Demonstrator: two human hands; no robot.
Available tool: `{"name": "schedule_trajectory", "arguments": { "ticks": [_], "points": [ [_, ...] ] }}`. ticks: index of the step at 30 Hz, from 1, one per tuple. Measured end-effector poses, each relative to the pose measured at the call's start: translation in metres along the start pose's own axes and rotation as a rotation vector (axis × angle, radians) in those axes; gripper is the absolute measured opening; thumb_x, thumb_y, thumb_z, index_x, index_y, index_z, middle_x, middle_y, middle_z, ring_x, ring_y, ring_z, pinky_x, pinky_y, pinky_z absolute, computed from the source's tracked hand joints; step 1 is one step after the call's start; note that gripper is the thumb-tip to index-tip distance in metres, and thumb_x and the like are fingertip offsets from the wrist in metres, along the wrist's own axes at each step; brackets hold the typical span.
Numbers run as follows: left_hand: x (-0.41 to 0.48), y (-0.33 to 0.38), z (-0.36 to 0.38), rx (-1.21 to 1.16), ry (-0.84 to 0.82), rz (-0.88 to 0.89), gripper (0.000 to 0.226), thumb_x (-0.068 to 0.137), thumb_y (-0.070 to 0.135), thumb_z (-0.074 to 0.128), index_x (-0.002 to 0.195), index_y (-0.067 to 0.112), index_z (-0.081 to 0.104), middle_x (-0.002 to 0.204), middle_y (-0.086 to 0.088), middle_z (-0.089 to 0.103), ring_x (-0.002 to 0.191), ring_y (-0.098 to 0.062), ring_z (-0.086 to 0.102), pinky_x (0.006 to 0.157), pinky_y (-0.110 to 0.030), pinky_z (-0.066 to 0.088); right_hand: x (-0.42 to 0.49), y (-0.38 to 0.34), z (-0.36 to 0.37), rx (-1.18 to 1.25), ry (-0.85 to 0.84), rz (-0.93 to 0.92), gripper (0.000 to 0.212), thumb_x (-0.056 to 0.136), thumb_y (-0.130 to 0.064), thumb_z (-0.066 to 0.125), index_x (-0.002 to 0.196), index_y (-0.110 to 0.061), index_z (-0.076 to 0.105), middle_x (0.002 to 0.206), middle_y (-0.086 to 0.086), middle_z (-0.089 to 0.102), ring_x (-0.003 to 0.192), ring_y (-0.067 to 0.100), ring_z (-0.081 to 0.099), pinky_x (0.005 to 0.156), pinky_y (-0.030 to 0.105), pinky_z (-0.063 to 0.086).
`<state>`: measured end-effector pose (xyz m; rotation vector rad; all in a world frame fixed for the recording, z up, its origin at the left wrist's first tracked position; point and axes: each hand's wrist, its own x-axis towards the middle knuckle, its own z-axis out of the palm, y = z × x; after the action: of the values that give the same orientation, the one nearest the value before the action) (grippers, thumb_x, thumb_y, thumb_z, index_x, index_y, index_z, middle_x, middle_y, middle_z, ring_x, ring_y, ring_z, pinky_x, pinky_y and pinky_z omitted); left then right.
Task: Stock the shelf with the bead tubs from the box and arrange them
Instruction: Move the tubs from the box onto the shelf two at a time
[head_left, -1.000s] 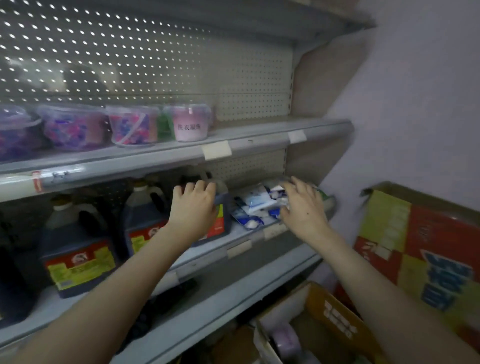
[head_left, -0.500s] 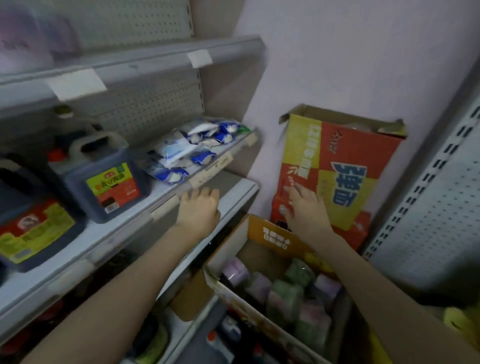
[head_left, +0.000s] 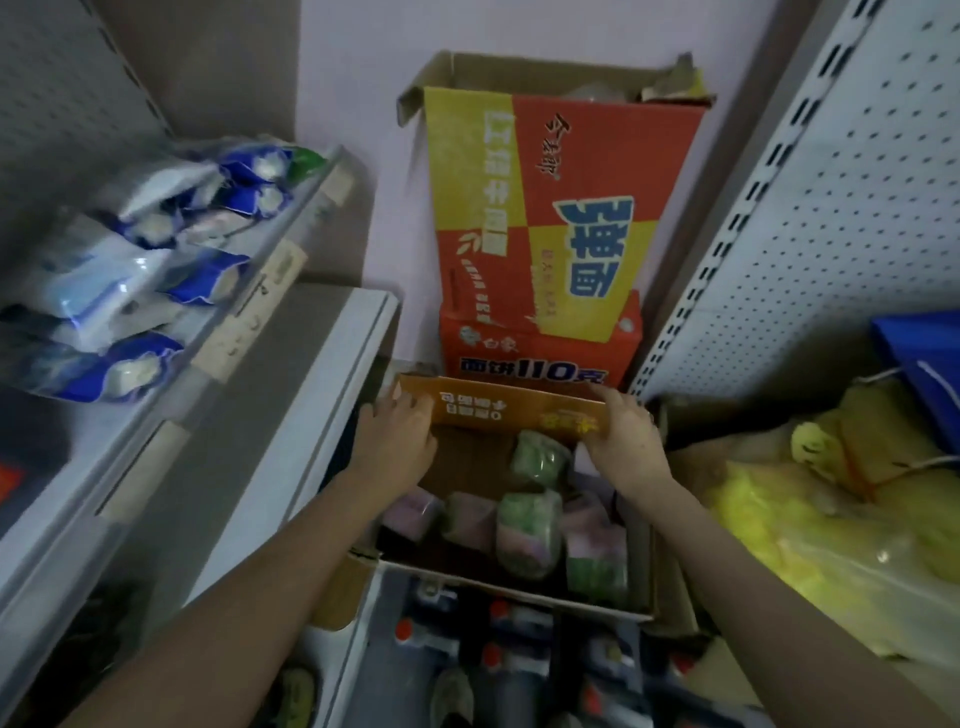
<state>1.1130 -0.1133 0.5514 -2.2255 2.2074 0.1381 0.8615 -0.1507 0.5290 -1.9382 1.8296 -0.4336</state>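
Observation:
An open cardboard box (head_left: 511, 408) sits on the floor below me, its orange far flap standing up. Inside lie several bead tubs, among them a green one (head_left: 539, 458) near the back, a green-and-pink one (head_left: 529, 532) in the middle and a pink one (head_left: 415, 514) at the left. My left hand (head_left: 397, 434) rests against the left end of the far flap, thumb on its face. My right hand (head_left: 623, 436) grips the flap's right end, fingers curled over its top edge. Neither hand holds a tub.
A grey shelf (head_left: 291, 374) runs along the left, with blue-and-white packets (head_left: 150, 270) on the tier above. A tall red-and-yellow carton (head_left: 550, 228) stands behind the box. A pegboard rack (head_left: 810, 187) rises at right, above yellow bags (head_left: 831, 519). Bottles (head_left: 509, 649) stand below the box.
My view has swung down from the shelves to the box on the floor. Both hands have dropped from the shelf and the red carton onto the box's far flap.

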Motion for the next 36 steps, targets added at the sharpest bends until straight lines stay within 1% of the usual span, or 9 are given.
{"name": "schedule_trajectory", "arguments": {
  "ticks": [2, 4, 9, 16, 22, 24, 29, 34, 36],
  "points": [
    [0.013, 0.0, 0.019, -0.062, -0.039, 0.015, 0.02, 0.091, 0.024, 0.048, 0.11, 0.02, 0.049, 0.115, -0.003, 0.056, 0.107, -0.022, 0.052, 0.092, -0.04, 0.039, 0.0, 0.011, 0.014, 0.092, 0.018, 0.09, 0.052, 0.083, -0.009, 0.057, 0.133, -0.017, 0.047, 0.129, 0.008, 0.054, 0.12, 0.03, 0.05, 0.098, 0.045, 0.044],
    [0.023, 0.002, 0.037, -0.131, -0.062, 0.046, 0.023, 0.09, 0.024, 0.049, 0.113, 0.022, 0.049, 0.115, -0.001, 0.057, 0.106, -0.02, 0.052, 0.09, -0.038, 0.038, 0.0, 0.023, 0.029, 0.129, 0.009, 0.157, 0.051, 0.083, -0.007, 0.056, 0.132, -0.018, 0.047, 0.126, 0.009, 0.055, 0.118, 0.031, 0.051, 0.096, 0.045, 0.045],
    [0.053, 0.008, 0.083, -0.228, -0.175, 0.071, 0.029, 0.091, 0.025, 0.05, 0.12, 0.024, 0.048, 0.12, 0.001, 0.056, 0.109, -0.019, 0.054, 0.095, -0.038, 0.042, 0.001, 0.051, 0.062, 0.108, -0.004, 0.275, 0.05, 0.082, -0.008, 0.061, 0.131, -0.012, 0.047, 0.124, 0.013, 0.056, 0.116, 0.033, 0.051, 0.095, 0.045, 0.045],
    [0.089, 0.022, 0.146, -0.31, -0.348, 0.086, 0.034, 0.091, 0.029, 0.052, 0.125, 0.023, 0.047, 0.119, 0.002, 0.056, 0.106, -0.016, 0.056, 0.09, -0.038, 0.048, 0.002, 0.085, 0.108, 0.17, 0.006, 0.406, 0.044, 0.088, -0.015, 0.059, 0.131, -0.012, 0.05, 0.122, 0.011, 0.059, 0.113, 0.03, 0.055, 0.091, 0.04, 0.046],
    [0.119, 0.04, 0.2, -0.356, -0.428, 0.075, 0.042, 0.09, 0.032, 0.055, 0.128, 0.017, 0.045, 0.123, -0.002, 0.055, 0.112, -0.021, 0.054, 0.091, -0.04, 0.046, 0.028, 0.106, 0.139, 0.228, 0.017, 0.494, 0.051, 0.087, -0.01, 0.058, 0.136, -0.019, 0.045, 0.13, 0.005, 0.054, 0.121, 0.023, 0.05, 0.099, 0.045, 0.044],
    [0.129, 0.047, 0.218, -0.398, -0.466, 0.027, 0.049, 0.089, 0.034, 0.058, 0.132, 0.016, 0.043, 0.127, -0.004, 0.053, 0.116, -0.023, 0.052, 0.094, -0.042, 0.045, 0.038, 0.113, 0.148, 0.251, 0.012, 0.511, 0.051, 0.087, -0.008, 0.057, 0.136, -0.017, 0.045, 0.132, 0.008, 0.053, 0.122, 0.026, 0.05, 0.099, 0.048, 0.044],
    [0.153, 0.063, 0.264, -0.567, -0.545, -0.121, 0.075, 0.077, 0.041, 0.072, 0.136, 0.01, 0.036, 0.132, -0.009, 0.048, 0.123, -0.028, 0.048, 0.098, -0.045, 0.044, 0.052, 0.131, 0.17, 0.317, -0.024, 0.594, 0.053, 0.087, -0.005, 0.054, 0.138, -0.014, 0.043, 0.134, 0.011, 0.051, 0.124, 0.029, 0.048, 0.102, 0.045, 0.042],
    [0.165, 0.087, 0.303, -0.692, -0.654, -0.258, 0.102, 0.059, 0.045, 0.084, 0.135, 0.001, 0.033, 0.133, -0.013, 0.048, 0.124, -0.029, 0.047, 0.1, -0.042, 0.043, 0.044, 0.149, 0.181, 0.288, 0.014, 0.558, 0.049, 0.088, -0.009, 0.058, 0.136, -0.011, 0.046, 0.133, 0.009, 0.054, 0.125, 0.026, 0.048, 0.1, 0.038, 0.04],
    [0.166, 0.095, 0.316, -0.738, -0.653, -0.298, 0.111, 0.048, 0.052, 0.086, 0.132, 0.001, 0.034, 0.132, -0.013, 0.05, 0.124, -0.027, 0.048, 0.1, -0.04, 0.044, 0.041, 0.157, 0.182, 0.281, 0.02, 0.545, 0.049, 0.088, -0.009, 0.06, 0.135, -0.012, 0.046, 0.131, 0.008, 0.055, 0.123, 0.025, 0.049, 0.099, 0.036, 0.041]
  ]
}}
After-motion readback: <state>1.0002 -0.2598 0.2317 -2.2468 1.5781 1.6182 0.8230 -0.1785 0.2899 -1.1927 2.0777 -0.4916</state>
